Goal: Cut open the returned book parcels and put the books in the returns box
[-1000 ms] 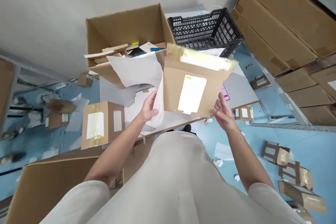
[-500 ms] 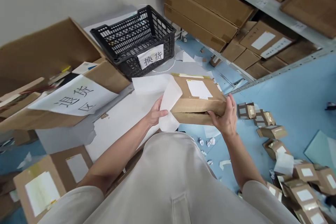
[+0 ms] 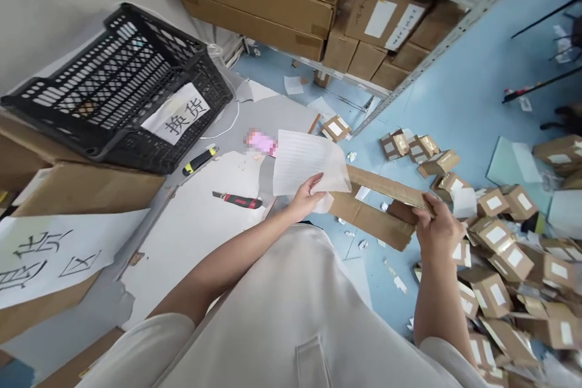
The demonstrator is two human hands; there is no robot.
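Observation:
My left hand (image 3: 308,199) is closed on a thin white foam sheet (image 3: 307,160) that spreads over the table's right edge. At the right, my right hand (image 3: 439,225) grips the rim of a cardboard box (image 3: 386,227), which is tilted with its open side showing. The box's left end is behind the foam sheet. On the table, left of the sheet, lie a red-and-black utility knife (image 3: 240,200) and a yellow-and-black utility knife (image 3: 200,161). A blurred pink item (image 3: 262,141) lies just beyond the sheet's left edge.
A black plastic crate (image 3: 168,157) with a paper sign stands at the left, near a signed carton (image 3: 104,188). Long cartons (image 3: 254,18) fill the shelf ahead. Many discarded boxes (image 3: 495,236) and paper scraps cover the blue floor (image 3: 436,91) at right.
My view has turned right. The box has moved right in my right hand and now shows its open side; the foam sheet has drawn away leftward. Knives and the pink item have come into sight.

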